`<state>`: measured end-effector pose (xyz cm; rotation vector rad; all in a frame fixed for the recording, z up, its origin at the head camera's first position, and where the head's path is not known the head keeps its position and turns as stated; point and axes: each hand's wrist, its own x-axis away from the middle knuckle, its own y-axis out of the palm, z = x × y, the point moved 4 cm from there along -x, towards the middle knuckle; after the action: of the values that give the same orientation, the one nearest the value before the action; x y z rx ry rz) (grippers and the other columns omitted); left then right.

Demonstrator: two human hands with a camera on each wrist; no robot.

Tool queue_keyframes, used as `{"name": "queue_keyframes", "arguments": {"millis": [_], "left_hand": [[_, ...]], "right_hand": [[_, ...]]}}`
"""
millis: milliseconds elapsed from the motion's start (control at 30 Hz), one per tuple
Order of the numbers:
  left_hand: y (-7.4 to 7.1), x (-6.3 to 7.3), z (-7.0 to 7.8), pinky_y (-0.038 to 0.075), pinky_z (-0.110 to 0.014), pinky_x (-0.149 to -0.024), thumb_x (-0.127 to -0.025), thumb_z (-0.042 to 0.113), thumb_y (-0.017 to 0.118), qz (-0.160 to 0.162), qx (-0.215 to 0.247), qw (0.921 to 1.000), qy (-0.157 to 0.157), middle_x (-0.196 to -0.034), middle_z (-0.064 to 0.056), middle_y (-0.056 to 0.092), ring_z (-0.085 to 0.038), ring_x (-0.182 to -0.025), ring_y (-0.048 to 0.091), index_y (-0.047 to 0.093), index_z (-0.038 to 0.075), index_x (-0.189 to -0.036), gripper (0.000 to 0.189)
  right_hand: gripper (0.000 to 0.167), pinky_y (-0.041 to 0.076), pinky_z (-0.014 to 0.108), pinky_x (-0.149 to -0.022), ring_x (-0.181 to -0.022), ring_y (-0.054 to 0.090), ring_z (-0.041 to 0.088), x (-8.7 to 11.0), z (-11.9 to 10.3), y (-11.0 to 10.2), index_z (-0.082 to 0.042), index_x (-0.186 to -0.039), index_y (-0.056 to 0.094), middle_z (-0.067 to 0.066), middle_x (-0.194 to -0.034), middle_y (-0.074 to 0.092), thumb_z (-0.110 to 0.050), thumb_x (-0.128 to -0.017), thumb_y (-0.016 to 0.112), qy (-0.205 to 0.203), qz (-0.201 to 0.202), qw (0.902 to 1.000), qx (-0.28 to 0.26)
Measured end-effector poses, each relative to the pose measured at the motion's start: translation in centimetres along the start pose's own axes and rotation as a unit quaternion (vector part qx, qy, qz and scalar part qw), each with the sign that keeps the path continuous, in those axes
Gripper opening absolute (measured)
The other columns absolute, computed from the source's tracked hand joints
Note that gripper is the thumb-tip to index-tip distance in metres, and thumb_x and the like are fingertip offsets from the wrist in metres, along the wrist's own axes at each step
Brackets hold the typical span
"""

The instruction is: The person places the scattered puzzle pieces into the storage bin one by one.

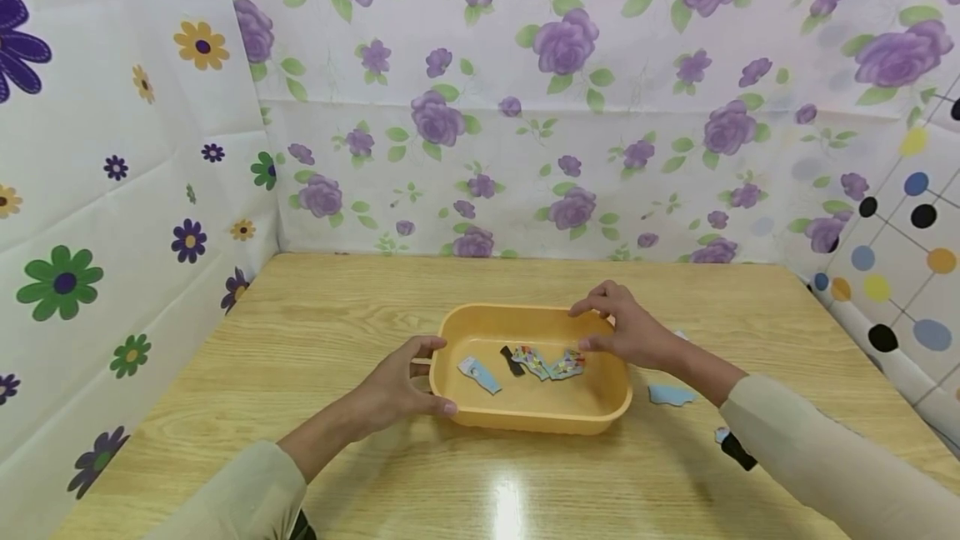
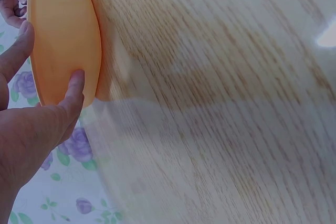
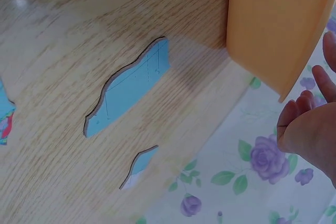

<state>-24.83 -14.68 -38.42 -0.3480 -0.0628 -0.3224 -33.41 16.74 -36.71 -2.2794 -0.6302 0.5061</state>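
Observation:
A shallow orange-yellow plastic tray point(image 1: 525, 422) rests on the wooden table. My left hand point(image 1: 393, 386) holds its left end, the thumb at the front corner and a finger at the rim. In the left wrist view, fingertips of the left hand point(image 2: 42, 124) touch the tray point(image 2: 65, 30). Over the tray's right end is my right hand point(image 1: 630, 327), fingers bent and spread, holding nothing visible. Inside lie a light-blue puzzle piece point(image 1: 480, 375), a dark piece point(image 1: 512, 361) and two colourful patterned pieces point(image 1: 531, 362), the right one near my thumb.
Right of the tray lies a wavy-edged blue piece point(image 1: 671, 395), with a smaller blue-and-white piece point(image 3: 142, 163) near it. A black piece point(image 1: 738, 450) lies by the right sleeve. Flowered cloth point(image 1: 480, 173) hangs behind the wooden table point(image 1: 345, 307).

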Motion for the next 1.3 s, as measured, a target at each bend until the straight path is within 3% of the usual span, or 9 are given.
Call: {"name": "queue_keyframes", "arguments": {"millis": [200, 600, 1300], "left_hand": [[0.0, 0.0, -0.1, 0.056, -0.035, -0.084, -0.070, 0.010, 0.086, -0.003, 0.007, 1.0000, 0.000, -0.143, -0.020, 0.036, -0.040, -0.129, 0.042, 0.035, 0.003, -0.144, 0.090], [-0.1, 0.1, -0.1, 0.056, -0.034, -0.086, -0.070, 0.010, 0.086, -0.005, 0.004, 1.0000, 0.001, -0.145, -0.020, 0.034, -0.041, -0.130, 0.041, 0.034, 0.003, -0.144, 0.091], [0.0, 0.1, 0.0, 0.056, -0.035, -0.086, -0.071, 0.011, 0.086, -0.013, 0.011, 0.9998, 0.003, -0.143, -0.020, 0.034, -0.042, -0.130, 0.040, 0.033, 0.002, -0.145, 0.091]], "right_hand": [[0.039, 0.035, 0.039, -0.075, -0.099, 0.037, 0.032, 0.2, 0.1, -0.7, -0.009, -0.123, 0.062, 0.013, -0.111, 0.044, -0.016, -0.086, 0.073, -0.008, 0.008, 0.9997, 0.024], [0.041, 0.040, 0.042, -0.077, -0.102, 0.038, 0.034, 1.0, 0.9, -3.4, -0.008, -0.126, 0.059, 0.013, -0.114, 0.043, -0.020, -0.089, 0.071, 0.021, 0.050, 0.9979, 0.035], [0.044, 0.038, 0.041, -0.075, -0.101, 0.036, 0.031, 2.6, 3.4, -5.7, -0.008, -0.130, 0.055, 0.016, -0.118, 0.040, -0.028, -0.093, 0.066, 0.069, 0.059, 0.9954, 0.031]]}}
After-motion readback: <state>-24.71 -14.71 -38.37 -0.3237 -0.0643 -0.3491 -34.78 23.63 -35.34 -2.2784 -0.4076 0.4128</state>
